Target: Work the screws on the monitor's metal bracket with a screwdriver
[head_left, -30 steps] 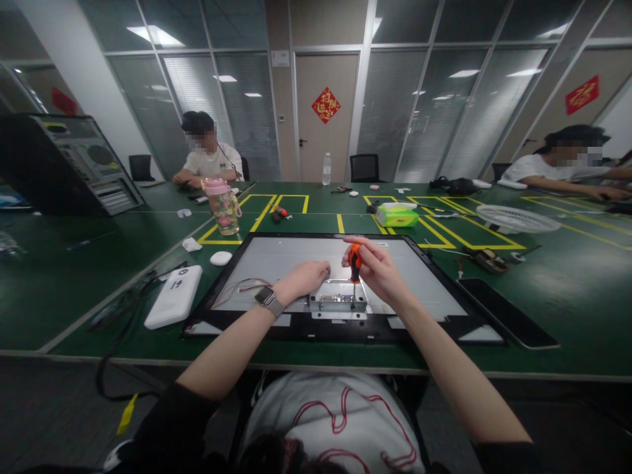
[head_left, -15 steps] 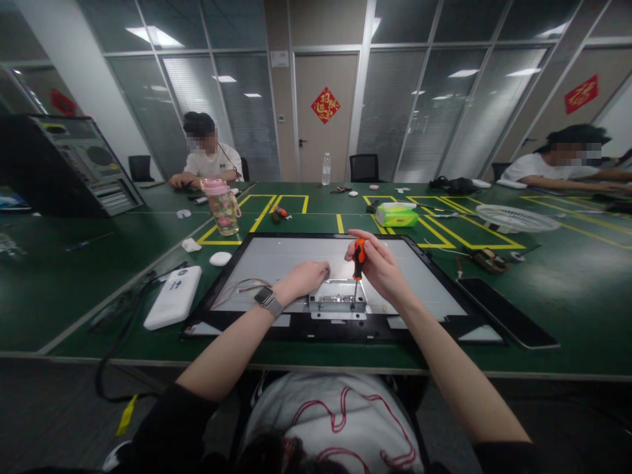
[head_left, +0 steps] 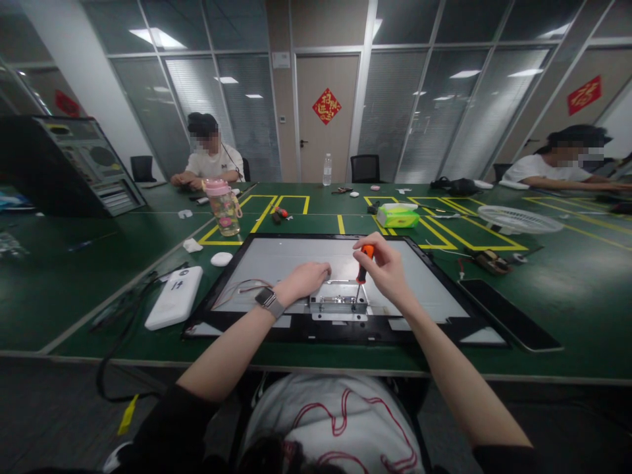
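Note:
My right hand (head_left: 386, 268) is closed round the orange and black handle of a screwdriver (head_left: 364, 264). The shaft points down, slightly tilted, with its tip at the right part of a metal bracket (head_left: 338, 308). That bracket sits at the near edge of a flat, black-framed display panel (head_left: 261, 260) lying on the table. My left hand (head_left: 303, 280), with a watch on the wrist, rests over the panel just left of the bracket. Its fingers are curled together, and whatever they hold is hidden. Thin wires (head_left: 244, 284) lie on the panel beside the left wrist.
A white power bank (head_left: 175, 299) and a pink-lidded bottle (head_left: 223, 209) stand left of the panel. To the right are a black phone-like slab (head_left: 508, 316) and a green packet (head_left: 397, 216). A computer case (head_left: 69, 164) stands far left. Two people sit across the table.
My right hand has shifted its fingers on the screwdriver handle and moved slightly lower and to the right. The left hand stays in place.

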`<state>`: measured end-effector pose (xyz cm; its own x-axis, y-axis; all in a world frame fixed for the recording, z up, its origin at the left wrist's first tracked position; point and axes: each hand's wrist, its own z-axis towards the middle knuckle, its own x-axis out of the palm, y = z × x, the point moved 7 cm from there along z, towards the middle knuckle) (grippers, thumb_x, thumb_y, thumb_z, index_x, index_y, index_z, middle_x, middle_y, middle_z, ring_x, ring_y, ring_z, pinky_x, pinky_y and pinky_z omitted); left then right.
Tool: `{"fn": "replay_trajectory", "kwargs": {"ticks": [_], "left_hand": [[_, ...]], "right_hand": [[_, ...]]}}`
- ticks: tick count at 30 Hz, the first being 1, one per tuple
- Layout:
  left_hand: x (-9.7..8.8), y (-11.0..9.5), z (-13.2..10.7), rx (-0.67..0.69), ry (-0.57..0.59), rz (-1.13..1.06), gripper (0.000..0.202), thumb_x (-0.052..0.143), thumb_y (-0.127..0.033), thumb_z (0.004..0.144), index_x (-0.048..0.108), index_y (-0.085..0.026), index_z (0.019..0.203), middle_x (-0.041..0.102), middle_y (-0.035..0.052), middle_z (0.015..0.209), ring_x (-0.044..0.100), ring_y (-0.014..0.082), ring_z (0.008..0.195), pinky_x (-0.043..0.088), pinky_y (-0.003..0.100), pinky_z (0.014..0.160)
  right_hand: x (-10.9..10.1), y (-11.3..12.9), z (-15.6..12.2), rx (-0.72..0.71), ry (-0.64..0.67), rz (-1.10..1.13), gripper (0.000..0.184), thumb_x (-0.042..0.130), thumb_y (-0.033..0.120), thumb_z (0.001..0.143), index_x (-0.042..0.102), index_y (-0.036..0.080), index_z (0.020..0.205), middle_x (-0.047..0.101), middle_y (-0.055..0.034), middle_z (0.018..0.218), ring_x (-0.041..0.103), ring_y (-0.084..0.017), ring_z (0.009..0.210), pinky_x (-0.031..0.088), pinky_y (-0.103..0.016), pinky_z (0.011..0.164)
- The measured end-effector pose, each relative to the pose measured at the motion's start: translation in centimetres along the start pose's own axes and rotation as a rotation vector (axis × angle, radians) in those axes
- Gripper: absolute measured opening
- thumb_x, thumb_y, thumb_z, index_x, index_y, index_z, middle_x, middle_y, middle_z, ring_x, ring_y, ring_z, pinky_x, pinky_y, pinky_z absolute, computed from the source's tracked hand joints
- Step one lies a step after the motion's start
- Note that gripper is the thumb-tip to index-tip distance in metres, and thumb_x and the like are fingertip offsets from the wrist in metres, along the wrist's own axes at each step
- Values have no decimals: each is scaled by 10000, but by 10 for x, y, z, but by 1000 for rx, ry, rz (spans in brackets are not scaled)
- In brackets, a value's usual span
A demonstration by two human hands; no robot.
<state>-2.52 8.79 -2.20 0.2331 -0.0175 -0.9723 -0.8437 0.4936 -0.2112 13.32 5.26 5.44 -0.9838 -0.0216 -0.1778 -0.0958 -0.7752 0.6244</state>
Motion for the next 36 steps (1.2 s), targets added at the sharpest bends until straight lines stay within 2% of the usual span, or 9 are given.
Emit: {"fn": "replay_trajectory", "kwargs": {"ticks": [4,10,13,15,18,24,27,30,36], "left_hand": [[1,1,0,-27,28,43,328,366,-129,957,641,-183,1127,732,108,1019,684,234,941,489,319,834],[-1,-6,-4,-10,31,144,356,408,-38,909,620,-194,1150,721,99,1035,675,230,950,474,305,794],[-4,-19,-8,-1,-5,321,273,420,-50,930,619,-137,1095,698,133,1004,664,244,914,462,336,790],[-8,-31,-10,7,-96,481,217,427,-83,949,622,-95,1046,677,165,966,643,284,939,443,391,827],[-6,-43,-11,65,-141,573,190,437,-86,952,612,-93,1024,658,163,955,625,284,940,418,388,814],[-1,-40,-10,67,-151,591,150,454,-90,952,594,-108,1004,643,147,935,614,275,898,391,377,770],[0,-39,-10,86,-148,589,133,468,-97,952,590,-111,1004,643,139,939,616,273,899,395,373,771],[0,-40,-10,92,-137,573,127,473,-103,956,590,-115,1006,649,135,946,623,270,909,405,367,777],[-2,-43,-10,100,-92,546,162,449,-99,968,603,-94,1021,665,152,944,646,269,917,433,364,775]], "right_hand": [[5,4,-2,-35,65,-22,303,412,318,1006,695,238,1074,585,-43,862,577,-201,854,445,-374,818],[-1,3,-3,-39,-60,-72,139,613,288,907,722,256,987,561,-30,849,554,-200,834,450,-359,783],[0,1,-3,-32,-48,-61,206,531,262,943,725,258,1009,577,-42,900,568,-207,887,447,-375,831],[2,-1,-3,-10,1,-13,279,456,235,965,713,258,1070,604,-50,938,584,-210,913,448,-382,847],[4,-4,-4,11,17,18,267,490,247,952,691,261,1128,614,-47,945,589,-205,890,462,-376,828],[2,-2,-4,-20,-73,-19,126,641,263,876,715,251,978,568,-32,887,550,-186,857,457,-344,790],[0,-6,-3,38,-74,94,69,662,293,861,705,239,863,577,-25,854,554,-168,785,459,-320,717],[3,-14,-2,144,-34,263,143,701,370,832,686,233,792,587,-8,776,549,-150,689,447,-296,631],[15,-23,-4,313,36,468,283,621,477,885,701,239,1015,648,-19,806,600,-161,734,485,-307,695]]}}
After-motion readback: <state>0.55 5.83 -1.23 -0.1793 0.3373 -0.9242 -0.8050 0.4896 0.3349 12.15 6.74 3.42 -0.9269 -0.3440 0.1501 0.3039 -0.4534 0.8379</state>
